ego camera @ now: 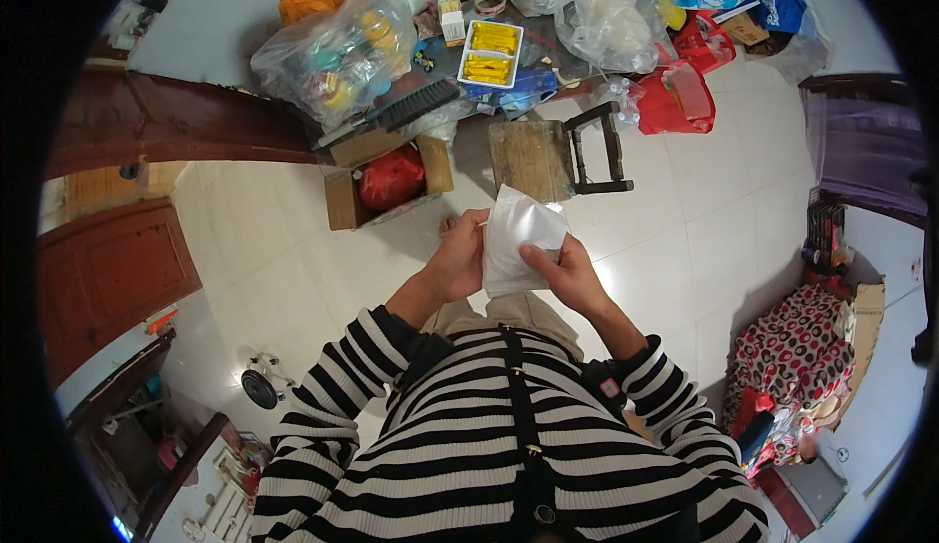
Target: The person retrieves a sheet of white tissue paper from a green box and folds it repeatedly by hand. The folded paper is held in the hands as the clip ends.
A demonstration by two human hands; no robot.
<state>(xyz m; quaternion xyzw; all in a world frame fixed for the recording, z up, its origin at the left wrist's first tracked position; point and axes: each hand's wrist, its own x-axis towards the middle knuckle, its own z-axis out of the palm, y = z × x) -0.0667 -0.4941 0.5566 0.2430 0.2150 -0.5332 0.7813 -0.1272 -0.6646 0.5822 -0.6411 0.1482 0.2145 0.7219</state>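
A white, slightly shiny pouch or folded packet (517, 246) is held between both hands in front of my waist; its contents are hidden. My left hand (461, 253) grips its left edge, with the fingers partly behind it. My right hand (561, 268) pinches the right side, thumb lying on the front face. Beyond the packet stands a wooden chair with a worn seat (530, 160). An open cardboard box (342, 202) on the floor, ahead and to the left, holds a red plastic bag (392, 178).
Ahead, a cluttered table bears a white tray of yellow sachets (519, 55), a black-bristled brush (418, 105), a tape roll (490, 3) and clear plastic bags (330, 51). Red bags (678, 103) lie at its right. A small wheeled object (260, 389) stands on the floor at left; patterned cloth (792, 352) lies right.
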